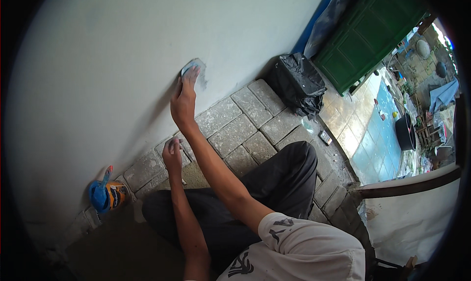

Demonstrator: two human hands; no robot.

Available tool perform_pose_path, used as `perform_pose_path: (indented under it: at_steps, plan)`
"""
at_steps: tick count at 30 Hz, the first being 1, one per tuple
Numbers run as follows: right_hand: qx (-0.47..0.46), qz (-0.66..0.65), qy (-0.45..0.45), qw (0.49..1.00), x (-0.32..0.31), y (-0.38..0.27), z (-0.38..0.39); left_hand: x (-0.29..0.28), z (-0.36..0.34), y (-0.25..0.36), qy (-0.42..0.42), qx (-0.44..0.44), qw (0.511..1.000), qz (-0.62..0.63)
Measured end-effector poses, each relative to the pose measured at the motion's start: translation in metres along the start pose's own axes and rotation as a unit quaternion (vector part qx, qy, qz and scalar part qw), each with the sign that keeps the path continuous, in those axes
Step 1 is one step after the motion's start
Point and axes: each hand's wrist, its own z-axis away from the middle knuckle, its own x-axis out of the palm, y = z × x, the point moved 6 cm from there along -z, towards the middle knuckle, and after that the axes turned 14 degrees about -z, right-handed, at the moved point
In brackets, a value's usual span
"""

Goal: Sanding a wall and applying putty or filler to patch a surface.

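Note:
My right hand (184,104) is stretched up to the pale wall (113,65), its fingers pressing a thin, flat bluish-grey pad (189,66) against the surface. A rough grey patch (201,77) shows on the wall beside the fingertips. Lower down, close to the foot of the wall, my left hand (172,155) hangs with its fingers curled; what they hold, if anything, I cannot make out. Left of it stands an orange and blue can (117,194), with a paint-smeared handle (106,175) of some tool leaning up out of it.
Grey paving blocks (235,134) run along the wall under my folded legs. A box-shaped thing wrapped in black plastic (297,80) stands against the wall, near a green panelled door (368,33). A small pack (325,137) lies on the paving. Beyond sits a black tub (405,132).

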Motion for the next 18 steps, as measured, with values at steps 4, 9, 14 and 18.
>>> perform_pose_path:
  at_steps: [4, 9, 14, 18]
  plan:
    - [-0.061, 0.004, 0.002, 0.998, -0.011, 0.030, 0.016, 0.006, 0.003, 0.010, -0.001, 0.017, 1.000, 0.006]
    - [0.157, -0.002, 0.038, 0.987, -0.031, 0.098, 0.038, 0.018, 0.002, 0.013, -0.011, 0.032, 0.999, 0.013]
    - [-0.066, 0.046, 0.024, 0.996, -0.014, -0.008, -0.020, -0.002, 0.006, 0.003, 0.004, 0.004, 1.000, 0.006]
    - [-0.131, 0.060, 0.028, 0.989, -0.019, -0.002, -0.020, 0.001, 0.005, 0.005, -0.002, 0.005, 1.000, 0.016]
